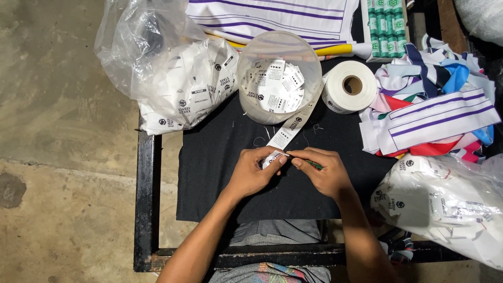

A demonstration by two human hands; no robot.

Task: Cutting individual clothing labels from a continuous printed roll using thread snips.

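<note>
While the label strip (287, 132) runs on a slant from the white tub's rim down to the hands over the black cloth (220, 173), its long axis points from upper right to lower left, and the left hand (255, 169) pinches its free end between thumb and fingers. The right hand (320, 170) is closed around a small green-handled tool (313, 164) whose tip meets the strip. The round translucent tub (251, 78) holds loose cut labels, the clear bags (173, 84) left and right hold more, and a white tape roll (350, 87) lies just beside the tub.

two hands (251, 170) (322, 170), one tape roll (349, 86), three bags (167, 73) (445, 204) (482, 15)
</note>
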